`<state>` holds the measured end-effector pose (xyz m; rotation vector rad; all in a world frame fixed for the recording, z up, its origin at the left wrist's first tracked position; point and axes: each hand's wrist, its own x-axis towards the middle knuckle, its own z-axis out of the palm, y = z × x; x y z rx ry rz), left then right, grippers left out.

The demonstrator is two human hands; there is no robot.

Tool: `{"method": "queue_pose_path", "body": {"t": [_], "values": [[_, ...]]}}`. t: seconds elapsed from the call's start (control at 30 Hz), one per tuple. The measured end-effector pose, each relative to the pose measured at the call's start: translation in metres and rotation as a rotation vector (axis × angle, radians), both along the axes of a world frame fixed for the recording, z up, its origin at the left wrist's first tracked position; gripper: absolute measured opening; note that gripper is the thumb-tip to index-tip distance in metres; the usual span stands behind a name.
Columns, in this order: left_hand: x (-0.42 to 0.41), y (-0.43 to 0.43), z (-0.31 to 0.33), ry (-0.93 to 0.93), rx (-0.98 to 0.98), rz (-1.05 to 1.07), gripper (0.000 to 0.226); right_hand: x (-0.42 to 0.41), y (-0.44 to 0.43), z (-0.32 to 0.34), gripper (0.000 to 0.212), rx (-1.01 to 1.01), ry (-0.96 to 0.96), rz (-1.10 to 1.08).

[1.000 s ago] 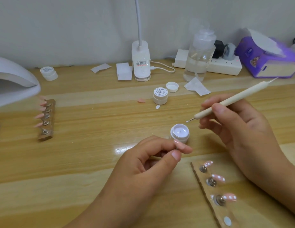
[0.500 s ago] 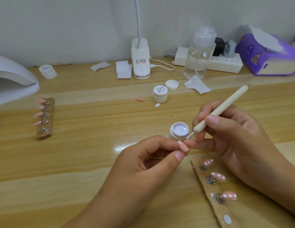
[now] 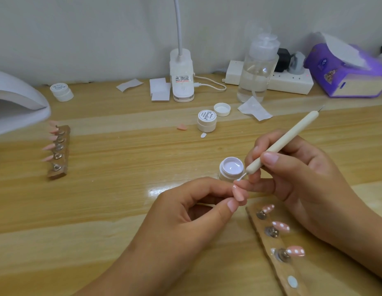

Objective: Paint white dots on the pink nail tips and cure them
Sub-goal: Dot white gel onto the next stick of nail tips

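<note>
Contact is the change: a second ago the dotting tool (image 3: pixel 279 144) hung at 1 o'clock of the open jar of white gel (image 3: pixel 231 167), clear of any nail. Now its white-loaded point sits at the top end of the pink nail tip (image 3: pixel 238 193), apparently touching it, just at 6 o'clock of the jar.

The left hand (image 3: pixel 185 212) pinches that nail tip between thumb and forefinger. The right hand (image 3: pixel 303 184) pinches the tool like a pen, and one lower finger reaches the left fingertips, seemingly as a brace.

By my reading the first dot on this nail is going on, since the nail otherwise looks plain. Three dotted tips wait on the card strip (image 3: pixel 289 272) at 5 o'clock. The curing lamp (image 3: pixel 17 103) stands well apart at 9 o'clock, so curing is not yet due.
</note>
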<state>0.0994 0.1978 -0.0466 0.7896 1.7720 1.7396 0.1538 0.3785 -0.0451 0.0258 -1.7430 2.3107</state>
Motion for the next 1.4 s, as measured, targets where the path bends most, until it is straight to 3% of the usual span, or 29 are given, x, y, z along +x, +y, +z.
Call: {"method": "queue_pose_path", "body": {"t": [1.4], "values": [[0.0009, 0.0003, 0.0026, -0.026, -0.007, 0.009, 0.008, 0.0013, 0.0017, -0.0011, 0.004, 0.068, 0.008, 0.027]]}}
